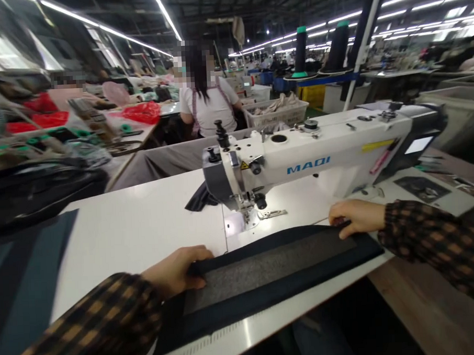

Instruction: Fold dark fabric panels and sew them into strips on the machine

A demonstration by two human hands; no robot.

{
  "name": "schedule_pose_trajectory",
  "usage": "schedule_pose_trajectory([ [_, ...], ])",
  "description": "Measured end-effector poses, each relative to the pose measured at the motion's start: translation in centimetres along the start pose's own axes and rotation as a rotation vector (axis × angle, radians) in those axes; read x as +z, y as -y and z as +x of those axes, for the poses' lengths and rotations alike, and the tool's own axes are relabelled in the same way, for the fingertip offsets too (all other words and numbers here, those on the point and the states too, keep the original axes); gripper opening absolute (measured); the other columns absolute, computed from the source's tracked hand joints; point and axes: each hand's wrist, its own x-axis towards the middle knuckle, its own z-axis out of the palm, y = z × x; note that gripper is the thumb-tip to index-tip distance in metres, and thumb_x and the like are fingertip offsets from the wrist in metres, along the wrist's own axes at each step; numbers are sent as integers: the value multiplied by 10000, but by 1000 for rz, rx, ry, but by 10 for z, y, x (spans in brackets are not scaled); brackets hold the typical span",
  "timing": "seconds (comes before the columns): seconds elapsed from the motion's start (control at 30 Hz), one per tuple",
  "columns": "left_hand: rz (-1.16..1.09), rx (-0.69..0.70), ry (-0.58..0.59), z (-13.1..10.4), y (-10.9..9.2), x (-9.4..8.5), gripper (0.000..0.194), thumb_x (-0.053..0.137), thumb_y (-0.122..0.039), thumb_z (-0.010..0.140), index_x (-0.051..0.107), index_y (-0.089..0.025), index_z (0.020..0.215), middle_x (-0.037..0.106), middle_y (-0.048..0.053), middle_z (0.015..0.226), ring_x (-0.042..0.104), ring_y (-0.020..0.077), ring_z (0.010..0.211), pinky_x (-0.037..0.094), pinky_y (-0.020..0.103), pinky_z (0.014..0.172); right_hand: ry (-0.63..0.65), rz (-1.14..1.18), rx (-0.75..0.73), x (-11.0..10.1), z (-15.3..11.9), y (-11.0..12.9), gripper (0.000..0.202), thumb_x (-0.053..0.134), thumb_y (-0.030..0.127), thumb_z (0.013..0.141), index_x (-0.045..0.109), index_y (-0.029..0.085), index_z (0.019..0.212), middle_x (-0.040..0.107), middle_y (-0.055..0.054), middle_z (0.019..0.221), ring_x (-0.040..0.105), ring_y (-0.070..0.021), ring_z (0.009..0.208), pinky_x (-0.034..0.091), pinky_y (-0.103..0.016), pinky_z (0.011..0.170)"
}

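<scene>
A long dark fabric piece (pixel 272 270) with a greyish strip along its middle lies at the front edge of the white sewing table (pixel 145 223). My left hand (pixel 178 271) grips its left part, thumb on top. At its right end, my right hand (pixel 356 218) pinches the upper edge between thumb and fingers. Behind the fabric stands a white sewing machine (pixel 307 159); its needle area (pixel 246 216) is lit and sits just beyond the fabric, apart from it. A small dark cloth scrap (pixel 200 197) rests left of the machine head.
Dark blue fabric (pixel 25 275) covers the left side. A black bundle (pixel 37 191) lies behind it. Thread cones (pixel 300 52) stand behind the machine. A person in a white shirt (pixel 210 108) sits beyond, beside a white basket (pixel 277 113). Small metal parts (pixel 426 190) lie at the right.
</scene>
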Motion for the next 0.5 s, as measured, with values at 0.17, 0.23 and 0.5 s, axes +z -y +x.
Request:
schedule_pose_trajectory([
  [0.17,44,59,-74,-8,-12,5,204,478,-306,671,606,-212,799,594,16,836,547,169,763,418,228,680,-93,-18,-73,13,-19,3,256,459,361,856,524,203,1047,525,-53,1088,530,-161,903,462,-351,762],
  [0.23,63,65,-122,-14,-16,9,210,444,-292,712,619,-229,811,597,16,842,553,162,763,416,221,685,-108,-32,-128,18,-6,7,256,463,345,856,527,181,1042,537,-54,1056,536,-154,877,458,-347,754],
  [0.5,257,-24,-300,-45,-21,43,404,277,-183,831,613,-328,1001,621,7,867,572,156,801,434,242,698,-183,-121,-380,34,2,13,311,357,120,832,608,208,994,599,-68,826,535,-175,781,436,-347,717],
])
